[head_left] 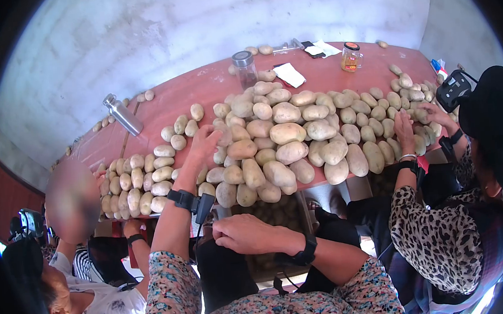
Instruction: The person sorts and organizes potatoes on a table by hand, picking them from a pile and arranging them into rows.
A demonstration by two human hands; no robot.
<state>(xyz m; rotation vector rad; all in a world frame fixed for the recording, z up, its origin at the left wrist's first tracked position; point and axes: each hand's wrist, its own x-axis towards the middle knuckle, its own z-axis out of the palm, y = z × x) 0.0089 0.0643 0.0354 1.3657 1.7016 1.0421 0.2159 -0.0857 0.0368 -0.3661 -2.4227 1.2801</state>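
My left hand (205,141) reaches over the table to the left edge of a large potato pile (287,133). Its fingers are curled on a slightly blurred potato (224,137), partly covered by the hand. My right hand (247,233) is closed and lies over my lap, below the table edge, with no object visible in it. Right below the pile, a container of potatoes (275,213) shows between my knees. To the left of my left forearm, more potatoes (138,180) lie in close rows.
A person on the left and a person in leopard-print sleeves (435,238) sit close beside me; the right one's hands (404,129) touch potatoes. On the red table (195,80) stand a metal bottle (123,115), a lidded clear jar (245,69), a smaller jar (350,57) and white paper (289,74).
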